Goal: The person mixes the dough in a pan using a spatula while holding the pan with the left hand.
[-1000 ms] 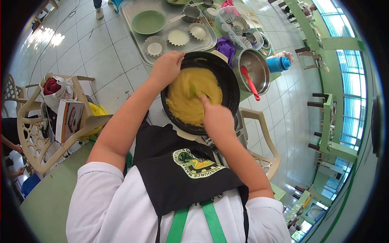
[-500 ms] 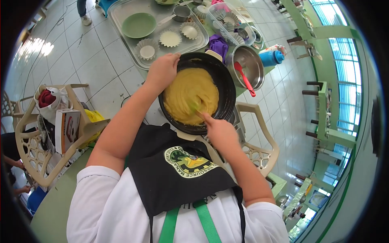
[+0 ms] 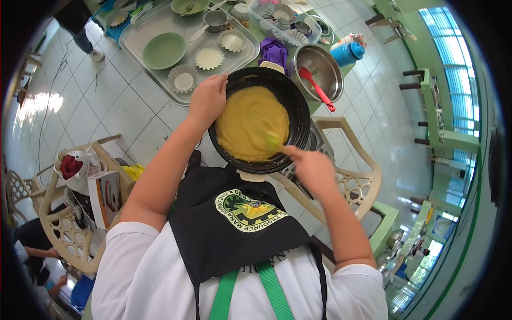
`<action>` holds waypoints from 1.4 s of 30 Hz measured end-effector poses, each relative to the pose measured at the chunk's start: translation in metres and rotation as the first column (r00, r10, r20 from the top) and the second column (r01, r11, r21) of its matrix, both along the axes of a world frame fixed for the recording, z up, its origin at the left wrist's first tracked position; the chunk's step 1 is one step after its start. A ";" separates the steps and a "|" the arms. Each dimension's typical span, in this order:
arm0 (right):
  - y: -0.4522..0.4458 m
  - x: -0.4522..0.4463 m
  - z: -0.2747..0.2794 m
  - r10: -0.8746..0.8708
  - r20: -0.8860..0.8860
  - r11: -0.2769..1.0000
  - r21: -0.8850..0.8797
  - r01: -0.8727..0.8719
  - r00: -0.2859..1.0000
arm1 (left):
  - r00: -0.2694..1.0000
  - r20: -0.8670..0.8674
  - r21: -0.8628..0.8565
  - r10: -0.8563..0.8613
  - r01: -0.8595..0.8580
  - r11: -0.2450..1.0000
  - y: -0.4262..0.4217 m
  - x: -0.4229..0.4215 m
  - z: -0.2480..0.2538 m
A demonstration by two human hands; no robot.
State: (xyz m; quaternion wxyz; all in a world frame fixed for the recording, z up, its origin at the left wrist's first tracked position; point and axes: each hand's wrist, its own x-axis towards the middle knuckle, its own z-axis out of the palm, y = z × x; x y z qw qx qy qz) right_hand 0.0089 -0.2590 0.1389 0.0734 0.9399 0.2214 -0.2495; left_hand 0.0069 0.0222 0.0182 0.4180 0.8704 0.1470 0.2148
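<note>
A black pan (image 3: 300, 106) with cream handles holds a thick yellow mixture (image 3: 250, 120). My left hand (image 3: 209, 97) is closed on the pan's rim at its upper left. The fingers of my right hand (image 3: 314, 169) are wrapped round the handle of a green spatula (image 3: 274, 142), whose blurred head sits in the mixture near the pan's lower right. Just right of the pan stands a metal pot (image 3: 333, 74) with a red spatula (image 3: 319, 90) resting across it.
Beyond the pan lies a metal tray (image 3: 154, 80) with a green bowl (image 3: 164, 51), fluted molds and a measuring cup. A purple cloth (image 3: 273, 53), a plastic box and a blue bottle (image 3: 348, 53) stand farther right. Chairs flank me; other people are at the left edge.
My right hand and the green spatula have moved to the right and slightly down across the mixture. The view has shifted, while my left hand stays on the pan's rim.
</note>
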 end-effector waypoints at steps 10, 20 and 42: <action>0.051 -0.033 -0.020 -0.022 -0.034 0.993 0.113 0.026 0.999 | 0.999 -0.037 0.014 -0.021 0.022 1.000 0.000 -0.001 0.002; 0.080 -0.013 -0.042 -0.158 0.086 0.972 0.191 0.140 0.984 | 0.998 -0.030 -0.047 -0.059 0.057 0.997 0.002 0.000 0.003; 0.037 -0.014 -0.014 -0.323 0.190 0.943 0.152 0.298 0.927 | 0.990 -0.025 -0.009 -0.139 0.139 0.990 0.012 0.012 -0.001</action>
